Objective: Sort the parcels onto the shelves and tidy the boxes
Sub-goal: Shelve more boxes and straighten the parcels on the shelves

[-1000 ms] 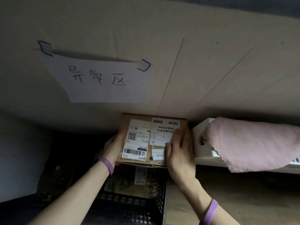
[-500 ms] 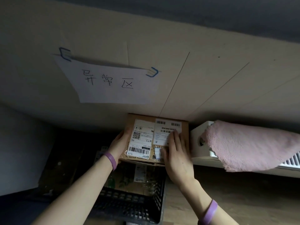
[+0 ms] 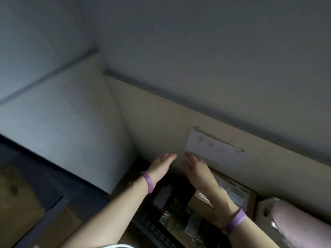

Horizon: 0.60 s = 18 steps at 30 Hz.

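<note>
Beige cardboard wall (image 3: 161, 126) is filling the background. Below it, a labelled brown parcel (image 3: 238, 193) is lying over the black crate (image 3: 152, 228), partly hidden by the right forearm. The right hand (image 3: 197, 169) and left hand (image 3: 162, 163) are hovering above it with fingers straight, gripping nothing. A paper sign (image 3: 211, 145) is hanging just beyond them, and a pink cloth (image 3: 300, 224) is lying at the right.

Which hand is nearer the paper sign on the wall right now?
Right. The right hand reaches just below the lower left corner of the paper sign; the left hand is further left, apart from it.
</note>
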Motion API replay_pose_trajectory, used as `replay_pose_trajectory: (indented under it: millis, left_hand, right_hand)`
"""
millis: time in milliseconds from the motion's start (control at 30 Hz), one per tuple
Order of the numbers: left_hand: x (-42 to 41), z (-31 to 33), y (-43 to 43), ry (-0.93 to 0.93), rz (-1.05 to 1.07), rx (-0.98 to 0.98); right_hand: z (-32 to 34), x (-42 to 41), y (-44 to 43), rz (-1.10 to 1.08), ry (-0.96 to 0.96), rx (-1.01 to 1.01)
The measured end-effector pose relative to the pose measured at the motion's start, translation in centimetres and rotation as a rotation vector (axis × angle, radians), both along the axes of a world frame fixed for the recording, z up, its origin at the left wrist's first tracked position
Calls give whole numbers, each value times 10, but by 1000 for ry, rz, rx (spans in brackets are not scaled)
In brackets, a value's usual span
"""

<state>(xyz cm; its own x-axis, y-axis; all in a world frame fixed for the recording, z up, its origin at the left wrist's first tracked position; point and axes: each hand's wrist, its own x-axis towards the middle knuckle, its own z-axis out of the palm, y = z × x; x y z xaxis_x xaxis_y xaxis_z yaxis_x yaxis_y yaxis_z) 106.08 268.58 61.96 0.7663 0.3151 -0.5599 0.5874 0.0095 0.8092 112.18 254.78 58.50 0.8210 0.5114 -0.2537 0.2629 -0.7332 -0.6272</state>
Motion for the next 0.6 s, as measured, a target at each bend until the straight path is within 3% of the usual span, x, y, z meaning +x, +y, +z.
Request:
replay_pose_trajectory:
  millis: [167,333,600]
  left_hand:
    - [-81,113,66,-210,198,122]
    - [-220,198,108,-410,409,240]
    - [-502,260,115,-464,739,400]
  right_hand:
    - [119,-48,98,191,-103,205]
    - [213,-165,164,384,-148,505]
    - [274,-412,212,766,-127,613]
